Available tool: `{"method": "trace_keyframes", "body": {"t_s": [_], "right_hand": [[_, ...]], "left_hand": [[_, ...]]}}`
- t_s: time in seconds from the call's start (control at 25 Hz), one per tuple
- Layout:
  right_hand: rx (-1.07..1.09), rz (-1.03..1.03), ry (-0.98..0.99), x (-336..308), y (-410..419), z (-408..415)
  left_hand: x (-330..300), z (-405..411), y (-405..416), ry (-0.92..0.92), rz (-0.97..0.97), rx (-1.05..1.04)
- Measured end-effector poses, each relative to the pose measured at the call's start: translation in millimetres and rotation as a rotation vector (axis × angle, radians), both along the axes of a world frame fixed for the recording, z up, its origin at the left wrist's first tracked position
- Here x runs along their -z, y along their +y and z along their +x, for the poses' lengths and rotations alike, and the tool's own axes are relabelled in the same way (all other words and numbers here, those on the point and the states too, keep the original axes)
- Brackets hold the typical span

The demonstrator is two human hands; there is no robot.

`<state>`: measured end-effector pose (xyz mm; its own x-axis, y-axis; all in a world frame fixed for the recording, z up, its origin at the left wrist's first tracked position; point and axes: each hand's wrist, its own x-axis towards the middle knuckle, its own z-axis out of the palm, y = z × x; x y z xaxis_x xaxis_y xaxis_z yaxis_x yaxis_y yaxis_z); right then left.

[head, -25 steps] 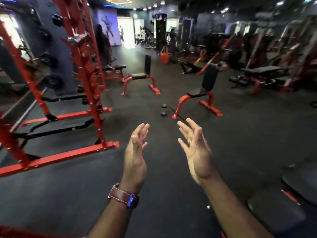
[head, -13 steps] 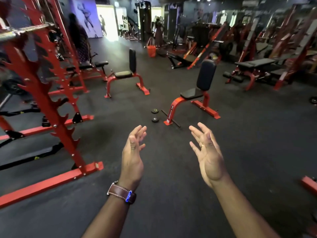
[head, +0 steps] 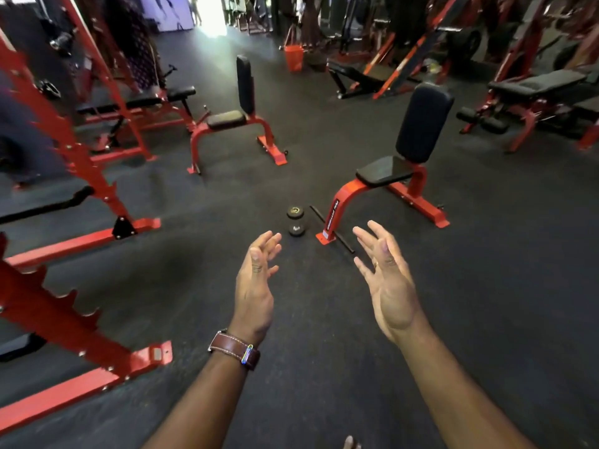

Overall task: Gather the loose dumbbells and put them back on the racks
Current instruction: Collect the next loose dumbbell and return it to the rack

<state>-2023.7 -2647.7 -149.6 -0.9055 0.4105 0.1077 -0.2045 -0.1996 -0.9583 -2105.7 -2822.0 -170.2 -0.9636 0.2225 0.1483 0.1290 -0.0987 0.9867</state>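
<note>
A small black dumbbell [head: 295,221] lies on the dark rubber floor, just left of the front foot of a red seat bench [head: 385,189]. My left hand [head: 256,286], with a brown watch strap at the wrist, is raised with fingers apart, its fingertips just below and left of the dumbbell in the picture. My right hand [head: 387,280] is also raised, palm turned inward, fingers spread, empty. Both hands are in the air, apart from the dumbbell. A red toothed rack upright [head: 58,315] stands at the left.
A thin black bar [head: 330,229] lies on the floor beside the bench foot. A second red seat bench [head: 238,124] stands farther back, a flat bench [head: 534,89] at the right, an orange bucket [head: 294,58] far back. More red rack frames [head: 77,131] line the left side.
The view has moved forward: the dumbbell and the red bench are nearer and larger. Both hands stay raised and empty, spread slightly wider apart.
</note>
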Motion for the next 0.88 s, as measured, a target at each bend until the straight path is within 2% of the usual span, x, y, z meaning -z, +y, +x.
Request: {"method": "trace_keyframes", "body": {"t_s": [0.28, 0.76, 0.88], "right_hand": [[-0.096, 0.014, -0.137, 46, 110, -232], [-0.11, -0.049, -0.385, 211, 262, -643], [-0.135, -0.06, -0.483, 274, 299, -737]], "left_hand": [[53, -205, 113, -0.19, -0.008, -0.092], [213, -599, 266, -0.476, -0.147, -0.115], [265, -688, 306, -0.54, -0.172, -0.15]]}}
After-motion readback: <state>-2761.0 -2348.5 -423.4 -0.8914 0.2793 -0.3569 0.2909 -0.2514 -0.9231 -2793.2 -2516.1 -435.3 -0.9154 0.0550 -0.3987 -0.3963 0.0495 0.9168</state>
